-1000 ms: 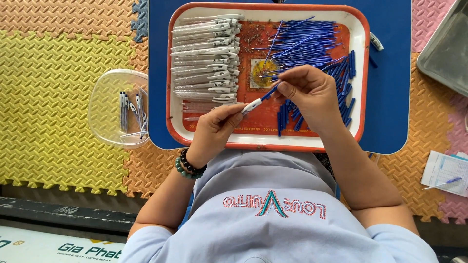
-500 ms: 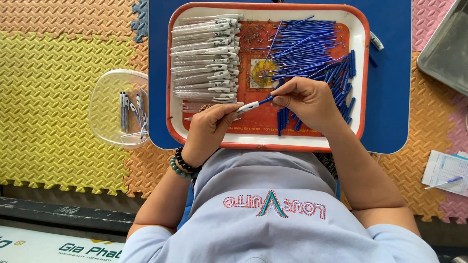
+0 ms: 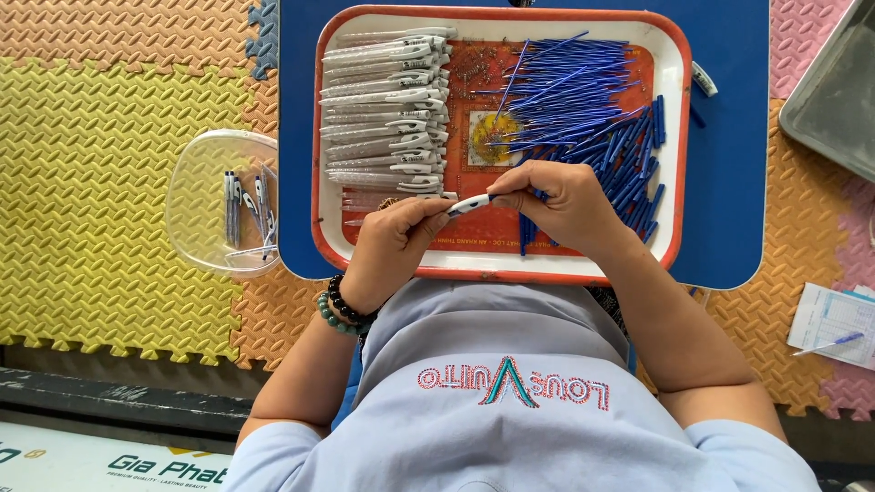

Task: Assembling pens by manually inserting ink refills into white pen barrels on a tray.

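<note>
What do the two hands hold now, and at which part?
Both hold one white pen barrel: left hand at its rear end, right hand at its front end.

A clear plastic bowl [image 3: 211, 208] sits on the yellow foam mat [image 3: 91, 182], left of the blue board [image 3: 729, 137], with a few finished pens [image 3: 244, 208] inside. A grey metal tray [image 3: 834, 96] lies at the upper right on the pink mat [image 3: 802, 36]. At the lower right, a printed paper sheet [image 3: 834, 321] carries a blue pen [image 3: 828, 344]. A white cap [image 3: 704, 79] rests on the board.
</note>
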